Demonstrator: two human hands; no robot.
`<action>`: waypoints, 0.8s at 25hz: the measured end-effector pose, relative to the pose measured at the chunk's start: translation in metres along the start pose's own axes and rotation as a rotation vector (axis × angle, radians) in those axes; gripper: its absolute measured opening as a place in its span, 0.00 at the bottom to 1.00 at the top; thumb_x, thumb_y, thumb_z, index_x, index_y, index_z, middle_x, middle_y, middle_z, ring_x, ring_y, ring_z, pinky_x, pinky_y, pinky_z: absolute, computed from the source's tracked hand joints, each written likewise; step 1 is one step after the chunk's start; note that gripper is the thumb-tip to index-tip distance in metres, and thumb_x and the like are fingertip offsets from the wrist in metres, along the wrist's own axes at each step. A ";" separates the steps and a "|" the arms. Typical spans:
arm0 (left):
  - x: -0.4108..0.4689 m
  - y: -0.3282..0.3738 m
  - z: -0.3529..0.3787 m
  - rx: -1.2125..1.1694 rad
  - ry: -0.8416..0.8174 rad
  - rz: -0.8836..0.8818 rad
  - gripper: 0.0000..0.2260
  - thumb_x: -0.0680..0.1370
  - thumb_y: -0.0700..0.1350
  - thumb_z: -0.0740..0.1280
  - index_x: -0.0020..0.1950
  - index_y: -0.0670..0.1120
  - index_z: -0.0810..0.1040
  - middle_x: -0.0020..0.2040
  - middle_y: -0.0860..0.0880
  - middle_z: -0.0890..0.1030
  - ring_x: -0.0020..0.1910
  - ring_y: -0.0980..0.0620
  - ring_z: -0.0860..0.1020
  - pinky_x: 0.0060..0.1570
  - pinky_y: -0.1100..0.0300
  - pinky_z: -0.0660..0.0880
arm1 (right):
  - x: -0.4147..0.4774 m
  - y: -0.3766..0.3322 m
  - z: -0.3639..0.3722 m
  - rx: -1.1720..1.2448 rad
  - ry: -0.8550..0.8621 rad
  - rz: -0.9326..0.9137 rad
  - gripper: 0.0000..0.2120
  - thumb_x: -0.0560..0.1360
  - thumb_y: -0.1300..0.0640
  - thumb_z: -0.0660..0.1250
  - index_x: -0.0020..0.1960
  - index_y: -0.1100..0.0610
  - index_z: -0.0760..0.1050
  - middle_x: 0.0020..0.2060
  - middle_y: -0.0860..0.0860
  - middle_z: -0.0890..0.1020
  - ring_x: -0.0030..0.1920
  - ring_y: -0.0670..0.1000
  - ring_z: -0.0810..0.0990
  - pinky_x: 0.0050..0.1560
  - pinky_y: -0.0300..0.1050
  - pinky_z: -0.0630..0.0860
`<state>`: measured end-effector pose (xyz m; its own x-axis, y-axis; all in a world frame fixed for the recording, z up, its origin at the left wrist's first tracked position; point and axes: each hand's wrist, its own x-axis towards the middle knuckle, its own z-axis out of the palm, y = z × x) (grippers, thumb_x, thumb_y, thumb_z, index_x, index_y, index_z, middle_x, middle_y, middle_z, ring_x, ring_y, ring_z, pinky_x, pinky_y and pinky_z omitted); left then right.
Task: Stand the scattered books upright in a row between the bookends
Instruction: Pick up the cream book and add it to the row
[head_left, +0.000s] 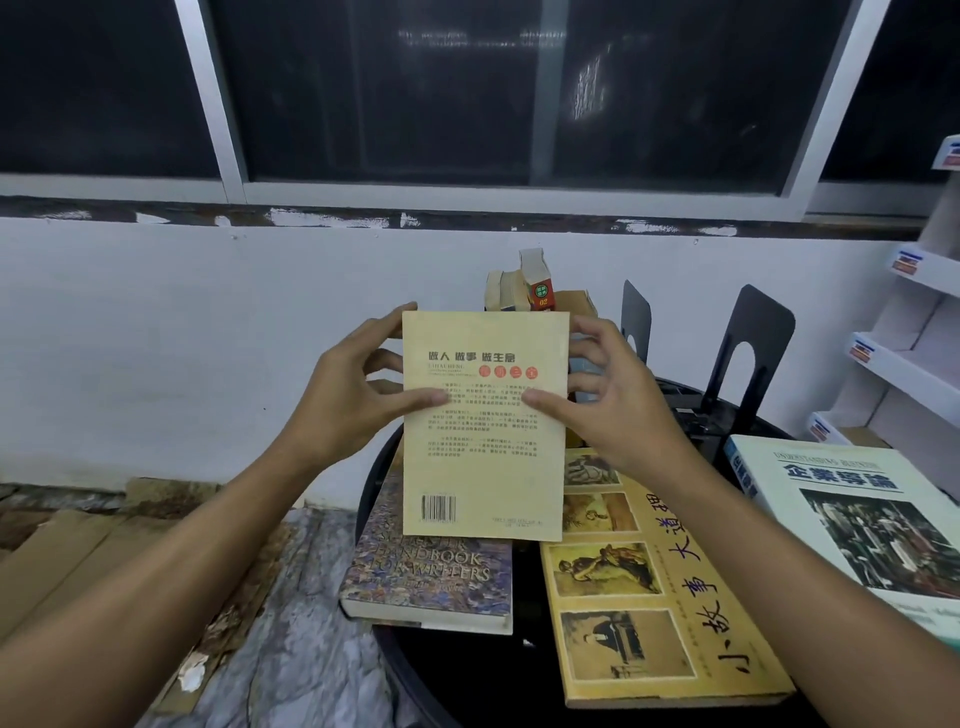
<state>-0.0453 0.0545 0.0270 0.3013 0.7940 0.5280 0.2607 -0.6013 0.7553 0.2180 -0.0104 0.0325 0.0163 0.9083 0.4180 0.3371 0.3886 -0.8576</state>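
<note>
Two hands hold one cream paperback (483, 457) upright above the round black table (467, 675), with the back cover and its barcode facing the camera. The left hand (337, 395) grips the left edge of the paperback: the thumb presses on the cover and the fingers curl behind it. The right hand (613, 410) grips the right edge in the same manner, thumb on the cover and fingers curled round the edge.

Three more books lie flat on the table:
- A mottled handbook (426, 571) lies at the table's left side and overhangs the rim.
- A yellow book with painted panels (649, 597) lies across the table's middle and reaches the near edge.
- A pale book (857, 519) lies at the table's right side.

Two black metal bookends (753, 353) stand upright at the table's far right, apart from each other. Several small books (519, 288) stand at the table's far side, leaning and partly hidden behind the paperback.
</note>
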 end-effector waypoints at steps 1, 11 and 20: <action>-0.002 0.000 0.001 -0.005 0.005 0.017 0.39 0.68 0.43 0.78 0.78 0.49 0.67 0.60 0.52 0.77 0.53 0.50 0.81 0.48 0.65 0.81 | -0.002 0.001 -0.001 0.051 -0.008 0.026 0.29 0.71 0.58 0.78 0.66 0.48 0.68 0.57 0.45 0.83 0.52 0.46 0.85 0.49 0.48 0.84; -0.002 0.003 0.001 0.057 -0.014 0.067 0.40 0.68 0.47 0.77 0.78 0.52 0.66 0.59 0.56 0.77 0.55 0.53 0.80 0.48 0.67 0.80 | -0.008 -0.012 -0.002 0.107 -0.068 0.112 0.18 0.76 0.63 0.73 0.64 0.54 0.75 0.50 0.45 0.86 0.47 0.48 0.88 0.43 0.41 0.83; 0.024 0.022 0.031 0.210 -0.055 0.182 0.31 0.72 0.55 0.75 0.74 0.54 0.71 0.62 0.57 0.76 0.59 0.60 0.78 0.55 0.68 0.78 | -0.046 -0.037 -0.031 -0.117 0.206 0.035 0.15 0.75 0.57 0.74 0.60 0.54 0.77 0.51 0.46 0.85 0.43 0.43 0.87 0.40 0.41 0.84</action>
<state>-0.0035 0.0578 0.0439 0.4082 0.6684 0.6218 0.3799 -0.7437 0.5501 0.2344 -0.0711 0.0541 0.2170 0.8655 0.4515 0.4397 0.3263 -0.8368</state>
